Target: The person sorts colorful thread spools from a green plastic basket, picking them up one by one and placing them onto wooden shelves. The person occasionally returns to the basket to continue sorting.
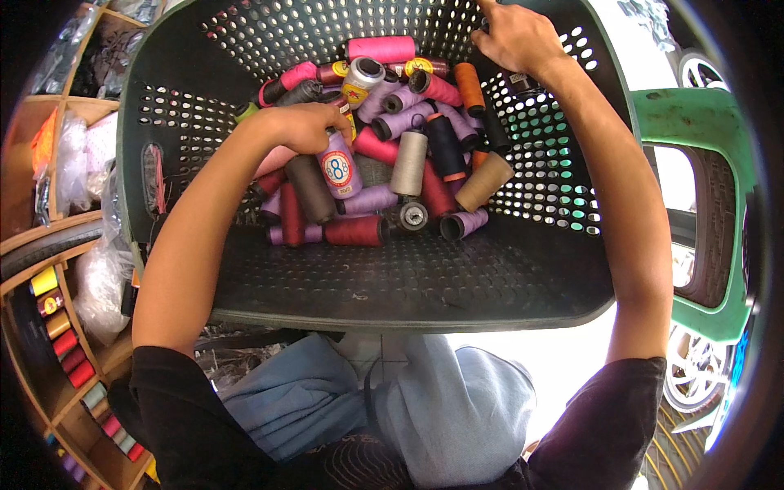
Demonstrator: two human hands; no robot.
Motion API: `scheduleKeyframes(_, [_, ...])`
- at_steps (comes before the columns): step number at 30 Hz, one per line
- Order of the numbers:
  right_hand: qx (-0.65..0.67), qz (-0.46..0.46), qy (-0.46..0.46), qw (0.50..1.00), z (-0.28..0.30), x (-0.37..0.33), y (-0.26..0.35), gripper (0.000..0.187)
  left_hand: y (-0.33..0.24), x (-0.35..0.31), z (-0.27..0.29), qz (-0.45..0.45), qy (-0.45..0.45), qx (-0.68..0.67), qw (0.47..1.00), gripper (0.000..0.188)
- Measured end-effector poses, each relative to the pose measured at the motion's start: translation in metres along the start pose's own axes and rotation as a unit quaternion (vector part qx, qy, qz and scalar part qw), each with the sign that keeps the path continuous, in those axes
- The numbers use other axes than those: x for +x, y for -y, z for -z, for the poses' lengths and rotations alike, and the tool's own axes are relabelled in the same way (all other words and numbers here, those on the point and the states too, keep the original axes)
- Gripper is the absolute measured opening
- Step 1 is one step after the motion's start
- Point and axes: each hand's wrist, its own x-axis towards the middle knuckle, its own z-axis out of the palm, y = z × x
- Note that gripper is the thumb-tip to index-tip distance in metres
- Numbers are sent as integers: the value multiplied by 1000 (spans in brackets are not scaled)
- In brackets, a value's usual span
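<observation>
Centrally: one lavender thread spool [340, 170], labelled, amid the heap; left hand [304, 129] appears closed on its top. Adjacent: loose mixed spools [408, 163], which could roll if it tugs sideways. Enclosing: black basket [400, 286]; right hand [520, 38] at far side, grip indeterminable.

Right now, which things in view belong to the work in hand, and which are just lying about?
Seemingly in use:
left hand, at a lilac spool
right hand, at the black basket
other spools inside

Seemingly just nearby:
shelf spools
clear plastic
white wheel
</observation>
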Motion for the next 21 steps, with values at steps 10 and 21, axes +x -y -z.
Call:
scheduleKeyframes(10, [-37,-10,17,999,-3,-4,-5,61,-4,-1,2,12,-4,12,1000,44])
scheduleKeyframes(21, [-44,-2,35,998,-26,-1,-18,58,3,2,-2,13,-1,18,1000,42])
